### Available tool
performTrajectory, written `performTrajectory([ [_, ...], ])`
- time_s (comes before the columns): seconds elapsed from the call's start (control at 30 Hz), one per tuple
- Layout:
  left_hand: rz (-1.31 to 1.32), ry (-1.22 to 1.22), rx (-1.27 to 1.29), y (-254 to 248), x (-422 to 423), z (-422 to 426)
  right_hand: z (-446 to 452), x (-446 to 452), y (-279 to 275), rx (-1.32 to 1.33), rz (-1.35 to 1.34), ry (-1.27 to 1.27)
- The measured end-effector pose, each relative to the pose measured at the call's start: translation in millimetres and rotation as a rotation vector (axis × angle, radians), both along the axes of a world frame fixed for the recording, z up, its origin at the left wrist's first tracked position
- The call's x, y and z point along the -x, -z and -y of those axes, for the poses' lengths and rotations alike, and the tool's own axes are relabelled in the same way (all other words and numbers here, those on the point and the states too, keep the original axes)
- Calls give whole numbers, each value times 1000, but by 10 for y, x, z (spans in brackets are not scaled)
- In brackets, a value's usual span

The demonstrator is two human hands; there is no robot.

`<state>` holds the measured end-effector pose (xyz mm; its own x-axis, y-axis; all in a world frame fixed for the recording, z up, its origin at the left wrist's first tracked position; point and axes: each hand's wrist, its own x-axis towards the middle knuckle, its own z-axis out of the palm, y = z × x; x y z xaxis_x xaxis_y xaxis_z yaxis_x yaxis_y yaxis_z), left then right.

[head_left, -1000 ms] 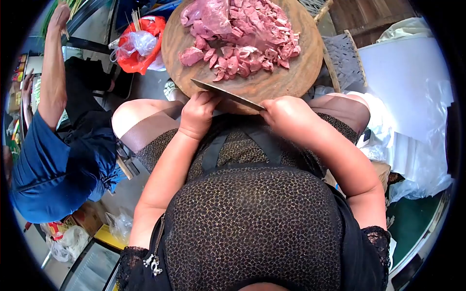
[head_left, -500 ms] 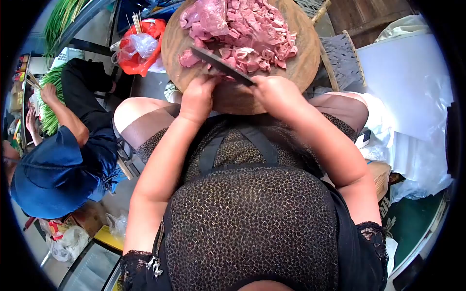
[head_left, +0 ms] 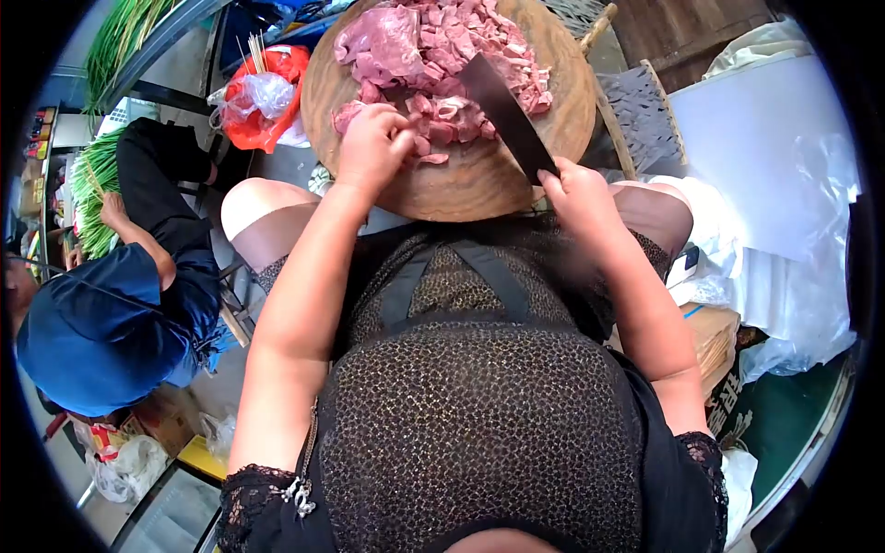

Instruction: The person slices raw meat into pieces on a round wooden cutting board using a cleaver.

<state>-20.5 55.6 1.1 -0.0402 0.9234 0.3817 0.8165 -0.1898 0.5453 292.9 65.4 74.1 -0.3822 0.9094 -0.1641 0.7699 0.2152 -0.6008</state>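
Raw pink meat lies on a round wooden chopping board (head_left: 479, 189) in front of my knees. One large slab (head_left: 378, 44) is at the back left, beside a heap of cut meat pieces (head_left: 502, 55). My left hand (head_left: 371, 149) is at the board's near left with its fingers curled on a piece of meat (head_left: 345, 116), partly hidden by the hand. In my right hand (head_left: 581, 195) is the handle of a wide dark knife (head_left: 509, 115). The blade is raised, slanting up and left over the right part of the heap.
A red plastic bag (head_left: 278, 111) with thin sticks stands left of the board. Further left, a person in a dark blue top (head_left: 101, 323) handles long green stalks (head_left: 97, 198). A woven-seat stool (head_left: 645, 120) and a white sheet (head_left: 765, 157) are on the right.
The knife has swung from lying low across the board to pointing up, and my right hand has moved right and down. My left hand has moved up onto the meat piece.
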Motion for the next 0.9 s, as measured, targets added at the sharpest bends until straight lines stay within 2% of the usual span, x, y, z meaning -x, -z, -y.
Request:
performTrajectory([
  [0.07, 347, -95, 125, 118, 127, -70, -7, 11, -55, 20, -19, 4],
  [0.1, 637, -199, 339, -3, 124, -64, -12, 13, -73, 19, -22, 4],
  [0.13, 965, -147, 409, -112, 135, -86, -21, 18, -92, 54, 3, 13],
  [0.3, 1262, -209, 592, -403, 118, -50, -38, 12, -48, 34, 28, -4],
  [0.4, 1280, -174, 607, -358, 118, -38, -38, 1, -39, 32, 12, -4],
  [0.43, 1282, -176, 608, -336, 125, -33, -47, -6, -16, 18, 18, -11],
  [0.5, 1042, -64, 603, -284, 165, -21, -59, -10, 7, 5, 25, -20],
  [0.53, 1044, -66, 604, -239, 221, -14, -64, -11, 11, 20, 21, -18],
  [0.6, 294, -25, 258, -230, 309, -4, -67, -16, 8, 34, 17, -17],
  [0.67, 358, -105, 274, -300, 298, 107, -64, -14, -11, 44, 32, -4],
  [0.73, 197, -210, 427, -272, 358, 212, -60, -8, -34, 47, 35, 3],
  [0.8, 63, -242, 604, -324, 272, 316, -60, 3, -50, 52, 38, 9],
  [0.87, 21, -216, 626, -213, 141, 429, -62, 10, -62, 120, 41, 45],
  [0.9, 88, -177, 628, -186, 82, 442, -61, 17, -72, 119, 40, 42],
])
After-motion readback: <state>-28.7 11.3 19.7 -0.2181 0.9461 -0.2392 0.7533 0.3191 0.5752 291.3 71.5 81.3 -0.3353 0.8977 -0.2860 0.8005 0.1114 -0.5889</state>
